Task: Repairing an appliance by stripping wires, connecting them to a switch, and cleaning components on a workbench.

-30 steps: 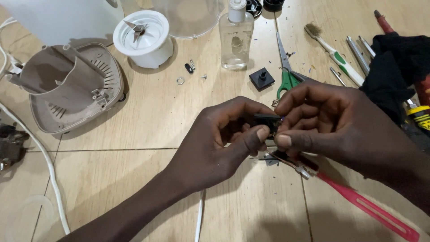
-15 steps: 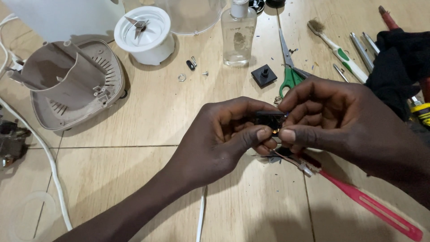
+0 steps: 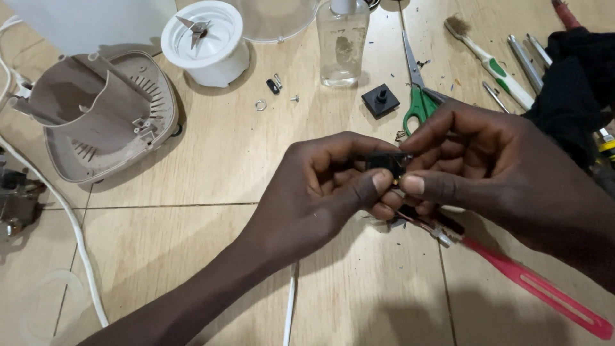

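A small black plastic part (image 3: 387,161) sits pinched between both my hands over the tiled floor. My left hand (image 3: 320,192) grips it from the left with thumb and fingers curled. My right hand (image 3: 493,166) closes on it from the right, thumb tip against the part. Most of the part is hidden by my fingers. Just below the hands lies a pink-handled tool (image 3: 532,285).
A beige blender base shell (image 3: 96,122) lies at left beside a white blade unit (image 3: 204,40). A clear bottle (image 3: 343,41), small screws (image 3: 275,86), a black square piece (image 3: 380,100), green-handled scissors (image 3: 416,102), a toothbrush (image 3: 490,61), black cloth (image 3: 576,83) and a white cable (image 3: 64,211) surround the hands.
Both hands keep hold of the small black part with only slight finger shifts. The view has drifted a little.
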